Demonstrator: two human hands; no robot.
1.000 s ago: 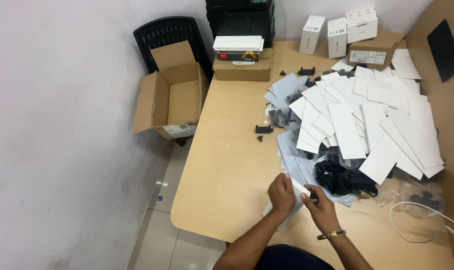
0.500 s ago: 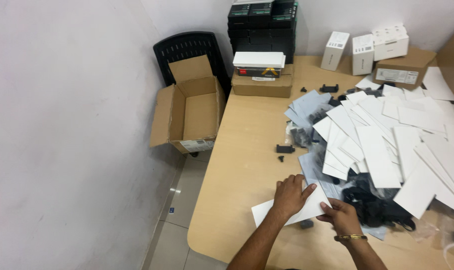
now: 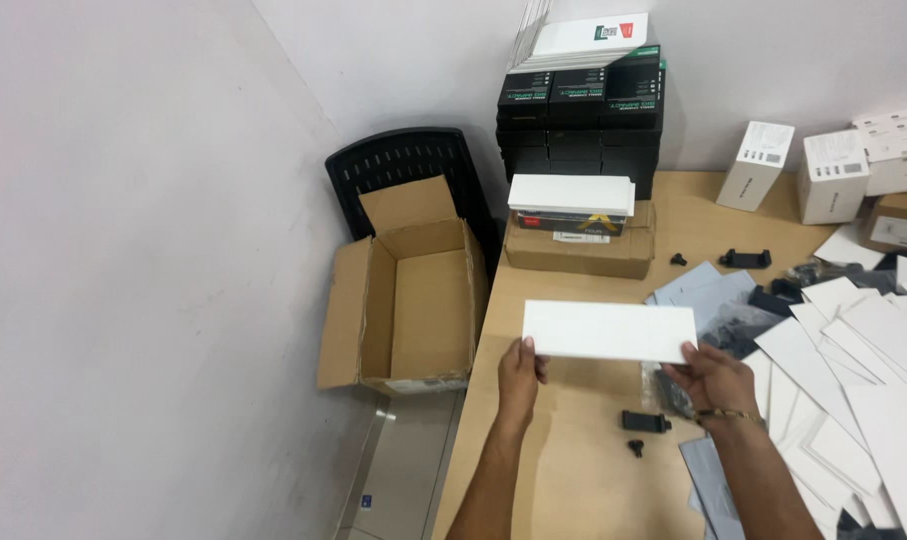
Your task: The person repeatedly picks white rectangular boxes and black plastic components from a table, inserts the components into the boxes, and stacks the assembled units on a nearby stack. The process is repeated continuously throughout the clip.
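Far to the left of the fingers, an open brown cardboard box stands on the floor against a black plastic chair, a pale label on its lower front edge. The left hand grips the lower left corner of a long flat white cardboard sleeve, fingers behind it and thumb in front. The sleeve is held level above the light wooden table. Beyond the sleeve lies a shut brown carton with a white slab-shaped box on top. Behind these a stack of black boxes with green stripes rises against the wall. The right hand pinches the sleeve's lower right corner. Just below it lies a small black plastic clip. To the right spreads a heap of flat white card sheets. Further back are upright white cartons.
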